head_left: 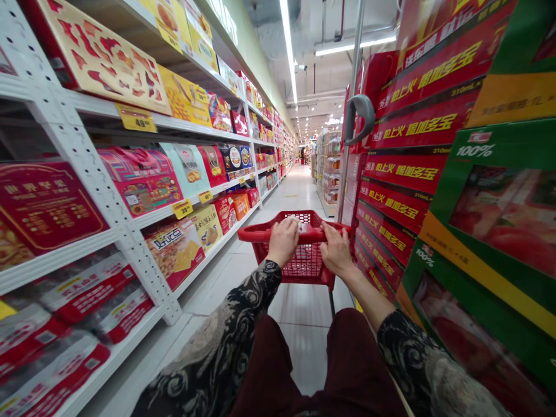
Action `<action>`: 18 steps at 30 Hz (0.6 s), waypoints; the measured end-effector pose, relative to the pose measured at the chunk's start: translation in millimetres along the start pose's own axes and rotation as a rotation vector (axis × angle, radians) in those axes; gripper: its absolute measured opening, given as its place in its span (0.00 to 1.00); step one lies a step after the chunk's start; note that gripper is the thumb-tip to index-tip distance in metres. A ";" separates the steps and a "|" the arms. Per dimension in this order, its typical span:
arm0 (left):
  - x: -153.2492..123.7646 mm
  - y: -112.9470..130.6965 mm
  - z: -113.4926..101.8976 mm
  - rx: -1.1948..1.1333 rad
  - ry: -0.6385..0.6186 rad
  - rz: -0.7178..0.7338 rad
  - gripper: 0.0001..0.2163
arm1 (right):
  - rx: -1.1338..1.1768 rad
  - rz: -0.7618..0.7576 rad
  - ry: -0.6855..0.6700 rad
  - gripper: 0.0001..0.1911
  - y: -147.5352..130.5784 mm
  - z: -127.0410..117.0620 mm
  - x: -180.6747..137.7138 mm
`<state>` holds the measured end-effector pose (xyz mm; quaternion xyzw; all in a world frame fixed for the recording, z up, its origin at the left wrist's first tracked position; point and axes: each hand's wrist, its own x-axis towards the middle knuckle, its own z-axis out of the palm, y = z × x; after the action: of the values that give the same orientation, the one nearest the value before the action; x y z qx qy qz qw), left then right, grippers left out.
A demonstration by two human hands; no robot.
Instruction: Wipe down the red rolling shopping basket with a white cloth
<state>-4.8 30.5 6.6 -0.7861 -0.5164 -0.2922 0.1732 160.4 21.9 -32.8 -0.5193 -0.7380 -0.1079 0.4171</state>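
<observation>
A red plastic shopping cart [303,259] with mesh walls stands right in front of my knees. My left hand [284,239] is closed over the left part of its near rim. On the right part of that rim, my right hand [336,248] is closed too, fingers curled over the edge. Something small and whitish shows by the left fingertips, too unclear to name. The cart's inside is mostly hidden by the rim and my hands. Patterned dark sleeves cover both forearms, the right one pushed back toward the elbow.
White shelving [152,315] with boxed goods and yellow price tags runs along the left. Close on the right rise stacked red drink cartons [402,168] and green cartons [490,231]. A metal pole with a grey hook [359,119] stands beside them. The tiled aisle [299,182] stretches ahead.
</observation>
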 end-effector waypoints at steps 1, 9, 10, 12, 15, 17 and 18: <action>1.5 13.1 4.6 -0.014 0.009 0.053 0.15 | 0.000 0.000 -0.005 0.31 0.8 -0.2 0.1; -5.8 8.7 5.6 -0.005 0.024 0.053 0.16 | 0.004 -0.050 0.003 0.30 8.4 0.5 -3.9; -8.2 -2.7 1.5 0.004 0.037 -0.010 0.16 | 0.002 -0.059 0.011 0.29 7.9 1.1 -4.4; -11.2 -19.9 -5.3 0.013 0.043 -0.111 0.15 | 0.001 -0.062 0.034 0.28 5.9 3.2 -5.0; -10.9 -19.9 -5.5 0.005 0.045 -0.136 0.15 | 0.007 -0.050 0.077 0.26 2.7 8.7 -5.4; -8.5 -5.0 1.4 -0.014 0.061 -0.067 0.15 | 0.010 -0.064 0.112 0.26 2.7 13.4 -5.9; -7.0 4.1 5.6 -0.025 0.066 -0.013 0.15 | 0.012 -0.077 0.132 0.26 3.6 15.6 -6.2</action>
<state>-1.5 27.0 -2.0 -0.7746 -0.5119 -0.3257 0.1785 156.4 28.5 -48.1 -0.4798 -0.7290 -0.1537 0.4634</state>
